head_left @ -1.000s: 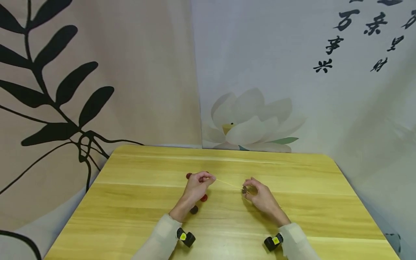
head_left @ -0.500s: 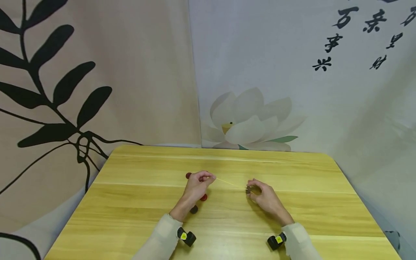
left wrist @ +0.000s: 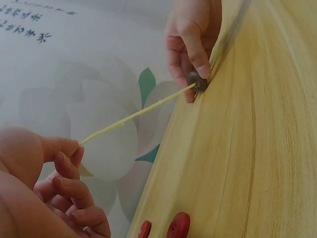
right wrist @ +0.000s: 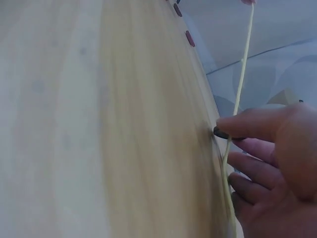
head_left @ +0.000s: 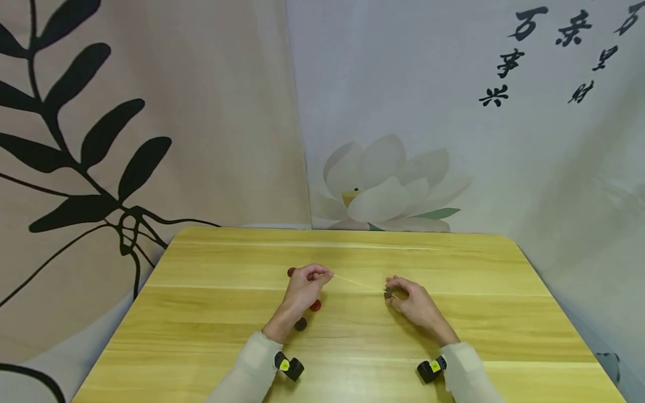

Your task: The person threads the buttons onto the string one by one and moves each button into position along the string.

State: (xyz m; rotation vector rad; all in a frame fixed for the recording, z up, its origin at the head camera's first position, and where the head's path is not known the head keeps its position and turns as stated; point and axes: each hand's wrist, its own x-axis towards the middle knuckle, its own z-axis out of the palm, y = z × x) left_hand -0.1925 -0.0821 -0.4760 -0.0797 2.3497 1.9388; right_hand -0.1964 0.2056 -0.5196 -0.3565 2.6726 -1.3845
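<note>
My left hand (head_left: 304,286) pinches one end of a yellow string (left wrist: 133,116) between thumb and forefinger, the other fingers curled. Across from it, my right hand (head_left: 414,303) pinches a dark brown round button (left wrist: 197,81) on edge between thumb and fingers. The string runs taut from the left fingertips to the middle of the button. In the right wrist view it carries on past the button (right wrist: 221,133) and hangs down beside the right fingers. Both hands are held above the wooden table.
Near the left hand and wrist lie a red button (head_left: 315,305), a dark button (head_left: 300,324) and a dark red button (head_left: 291,272). The wooden table (head_left: 353,358) ends at a curtain (head_left: 242,140) printed with leaves and a lotus. Each wrist wears a small black camera (head_left: 289,366).
My right hand has moved a little to the right with the brown button, farther along the string. The left hand has stayed almost still, its pinch on the string kept.
</note>
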